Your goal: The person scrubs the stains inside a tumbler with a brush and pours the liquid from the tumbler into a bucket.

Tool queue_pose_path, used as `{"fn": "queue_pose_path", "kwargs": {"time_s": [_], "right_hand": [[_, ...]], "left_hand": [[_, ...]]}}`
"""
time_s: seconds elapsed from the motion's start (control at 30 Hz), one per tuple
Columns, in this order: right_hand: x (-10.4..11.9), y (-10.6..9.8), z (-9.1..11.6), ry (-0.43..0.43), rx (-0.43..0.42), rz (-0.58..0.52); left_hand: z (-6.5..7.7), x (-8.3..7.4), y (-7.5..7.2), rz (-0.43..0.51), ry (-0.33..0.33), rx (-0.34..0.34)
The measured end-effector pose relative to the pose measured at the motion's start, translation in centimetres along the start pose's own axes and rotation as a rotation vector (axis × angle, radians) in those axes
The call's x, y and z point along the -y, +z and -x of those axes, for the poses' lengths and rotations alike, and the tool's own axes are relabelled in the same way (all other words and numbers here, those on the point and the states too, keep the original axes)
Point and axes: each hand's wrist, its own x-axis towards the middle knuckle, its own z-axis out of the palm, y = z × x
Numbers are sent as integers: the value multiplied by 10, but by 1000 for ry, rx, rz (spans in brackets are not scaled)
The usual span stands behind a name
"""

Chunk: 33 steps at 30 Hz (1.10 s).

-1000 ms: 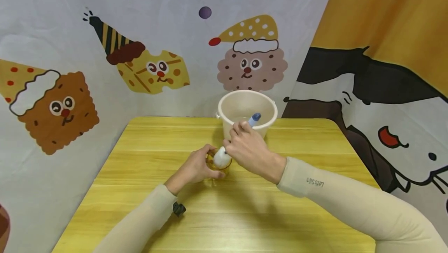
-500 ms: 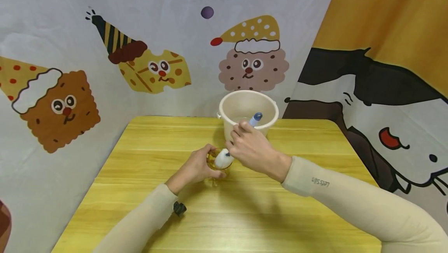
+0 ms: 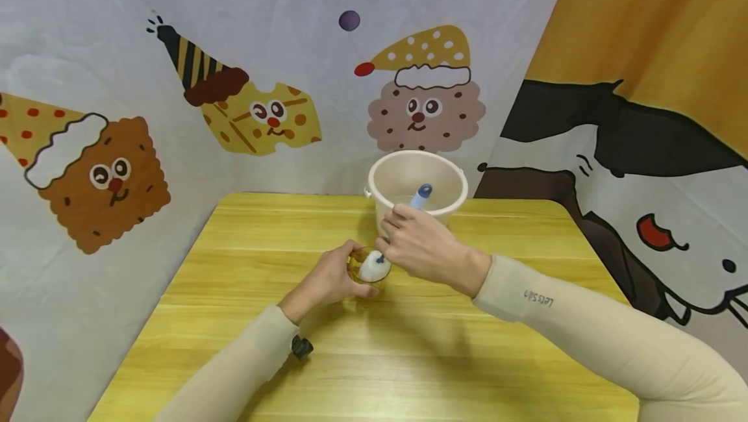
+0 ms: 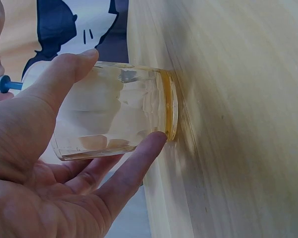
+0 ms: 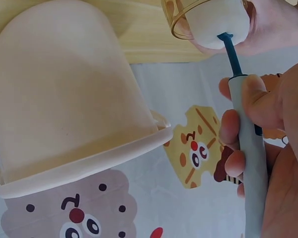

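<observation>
My left hand (image 3: 333, 276) grips an amber see-through glass (image 4: 139, 104) from its left side, thumb and fingers around its wall. The glass stands upright with its base at the tabletop. Inside it sits the white sponge head of a cup brush (image 5: 216, 22), visible through the wall in the left wrist view. My right hand (image 3: 423, 243) holds the brush by its pale blue handle (image 5: 253, 163), fingers curled round it, just right of the glass and above it. A thin dark blue neck (image 5: 232, 57) joins handle and sponge. The handle's darker end points up and away.
Behind my right hand a cream bucket (image 3: 382, 175) stands near the far edge of the wooden table (image 3: 245, 234), with what looks like water inside. A patterned cloth backdrop (image 3: 280, 6) hangs close behind the table. A black device (image 3: 301, 347) sits at my left wrist.
The brush handle's tilt shifts slightly and the sponge turns a little in the glass, with my right hand moving slightly rightward. My left hand keeps its hold on the glass.
</observation>
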Motion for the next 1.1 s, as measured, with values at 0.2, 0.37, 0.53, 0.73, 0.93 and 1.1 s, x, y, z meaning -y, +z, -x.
{"fn": "queue_pose_path", "kwargs": {"time_s": [0.2, 0.37, 0.53, 0.73, 0.93, 1.1], "right_hand": [[-1, 1, -1, -14, -33, -5], [-1, 1, -2, -22, -65, -11], [1, 2, -3, -18, -103, -7], [6, 3, -4, 6, -126, 3], [12, 6, -4, 46, -145, -2], [16, 9, -2, 79, -153, -17]], "left_hand": [[0, 2, -1, 7, 30, 4], [-6, 16, 1, 20, 83, 19], [0, 1, -1, 8, 9, 27], [-1, -1, 0, -14, -10, 18], [-1, -1, 1, -7, -15, 6], [0, 0, 2, 5, -10, 11]]}}
